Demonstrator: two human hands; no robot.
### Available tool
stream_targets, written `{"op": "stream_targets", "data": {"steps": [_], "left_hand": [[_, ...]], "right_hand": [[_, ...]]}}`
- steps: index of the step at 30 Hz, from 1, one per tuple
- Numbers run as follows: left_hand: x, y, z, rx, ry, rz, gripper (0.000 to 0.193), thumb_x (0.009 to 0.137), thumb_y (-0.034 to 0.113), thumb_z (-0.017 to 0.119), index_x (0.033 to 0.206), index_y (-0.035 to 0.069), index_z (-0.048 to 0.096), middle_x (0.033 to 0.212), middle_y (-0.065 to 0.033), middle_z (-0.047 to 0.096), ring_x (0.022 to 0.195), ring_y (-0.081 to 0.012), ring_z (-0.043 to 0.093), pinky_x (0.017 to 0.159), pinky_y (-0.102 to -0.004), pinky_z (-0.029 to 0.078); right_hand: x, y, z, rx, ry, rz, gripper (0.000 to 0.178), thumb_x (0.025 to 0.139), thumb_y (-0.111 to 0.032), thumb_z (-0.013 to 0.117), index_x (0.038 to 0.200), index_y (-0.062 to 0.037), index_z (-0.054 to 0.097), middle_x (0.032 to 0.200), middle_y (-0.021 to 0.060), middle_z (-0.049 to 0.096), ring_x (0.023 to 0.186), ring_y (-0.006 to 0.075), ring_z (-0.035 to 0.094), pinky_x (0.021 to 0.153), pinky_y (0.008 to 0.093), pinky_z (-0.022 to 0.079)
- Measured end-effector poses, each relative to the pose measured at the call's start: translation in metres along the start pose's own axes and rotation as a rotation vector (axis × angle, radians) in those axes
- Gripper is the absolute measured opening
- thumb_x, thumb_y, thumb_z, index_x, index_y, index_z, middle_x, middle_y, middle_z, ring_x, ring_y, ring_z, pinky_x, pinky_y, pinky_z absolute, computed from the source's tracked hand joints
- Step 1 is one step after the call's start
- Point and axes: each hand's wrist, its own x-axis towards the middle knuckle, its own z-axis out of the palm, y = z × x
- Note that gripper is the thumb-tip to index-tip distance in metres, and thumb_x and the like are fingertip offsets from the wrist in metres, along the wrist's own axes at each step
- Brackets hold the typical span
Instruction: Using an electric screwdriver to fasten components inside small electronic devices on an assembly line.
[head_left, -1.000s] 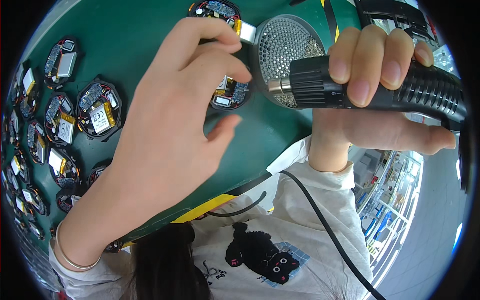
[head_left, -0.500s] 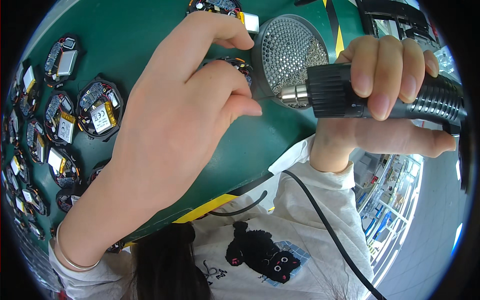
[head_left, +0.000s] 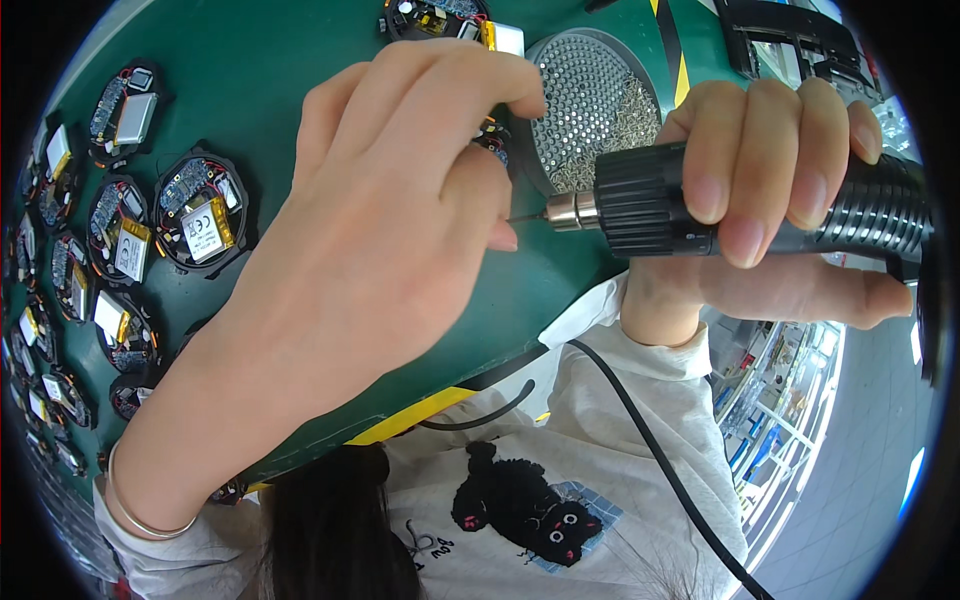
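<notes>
My right hand (head_left: 765,165) is wrapped round a black electric screwdriver (head_left: 645,200), held level with its metal chuck toward the left. The thin bit (head_left: 528,217) points at the fingertips of my left hand (head_left: 390,215). That hand is closed, thumb and index finger curled in at the bit's tip; whatever they pinch is hidden. Partly covered by my left fingers is a round black circuit assembly (head_left: 494,140). Just behind the bit stands a round grey dish (head_left: 575,80) with a dimpled floor and many tiny screws (head_left: 635,120) heaped at its right side.
Round circuit assemblies with silver batteries (head_left: 200,215) fill the left of the green mat (head_left: 540,300). Another assembly (head_left: 430,18) lies at the far edge. A black cable (head_left: 670,470) runs over my lap. A black frame (head_left: 795,35) is at the far right.
My left hand has shifted slightly right, its fingers curling further over. The screwdriver has moved a little left and down, its bit now nearer the front of the dish.
</notes>
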Motion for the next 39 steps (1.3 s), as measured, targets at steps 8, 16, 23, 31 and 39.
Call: {"op": "stream_targets", "data": {"steps": [8,16,23,31,39], "left_hand": [[0.003,-0.01,0.004,-0.037,0.119,-0.021,0.053,0.064,-0.002,0.076,0.113,0.002,0.055,0.128,-0.0143,0.049,0.111,-0.0316,0.054,0.093,-0.0385,0.046],[0.002,-0.006,0.001,-0.127,0.088,-0.068,0.063,0.063,-0.005,0.077,0.12,0.001,0.051,0.127,-0.0145,0.049,0.11,-0.0293,0.055,0.091,-0.0359,0.051],[0.006,-0.004,-0.005,0.029,0.059,0.054,0.051,0.065,-0.002,0.076,0.11,0.002,0.053,0.122,-0.0138,0.051,0.109,-0.0347,0.054,0.088,-0.0414,0.045],[0.004,0.006,-0.004,0.104,-0.05,-0.087,0.039,0.066,-0.003,0.075,0.098,0.001,0.053,0.113,-0.0128,0.053,0.099,-0.0328,0.058,0.08,-0.0424,0.047],[0.011,0.016,-0.008,0.191,-0.137,-0.126,0.031,0.071,-0.003,0.069,0.098,-0.001,0.054,0.114,-0.0123,0.054,0.093,-0.0332,0.06,0.075,-0.0411,0.049]], "right_hand": [[0.005,-0.01,-0.007,-0.365,-0.291,-0.042,0.093,0.078,-0.077,0.054,0.136,-0.0053,0.044,0.103,0.0087,0.054,0.076,0.0195,0.058,0.062,0.0367,0.046],[0.018,-0.001,-0.015,-0.36,-0.431,-0.036,0.1,0.075,-0.083,0.05,0.139,-0.0073,0.04,0.109,0.0116,0.054,0.076,0.0217,0.058,0.064,0.0378,0.048],[0.025,0.009,0.0,-0.299,-0.437,-0.035,0.1,0.077,-0.082,0.049,0.141,-0.0064,0.034,0.105,0.0156,0.054,0.073,0.0246,0.059,0.062,0.0399,0.049],[0.029,0.02,0.0,-0.239,-0.426,-0.069,0.103,0.076,-0.083,0.048,0.141,-0.0046,0.031,0.102,0.018,0.054,0.068,0.027,0.059,0.058,0.0406,0.049],[0.014,0.021,-0.016,-0.215,-0.176,-0.149,0.093,0.076,-0.083,0.046,0.13,-0.0065,0.049,0.094,0.012,0.056,0.067,0.0246,0.059,0.059,0.0392,0.051]]}}
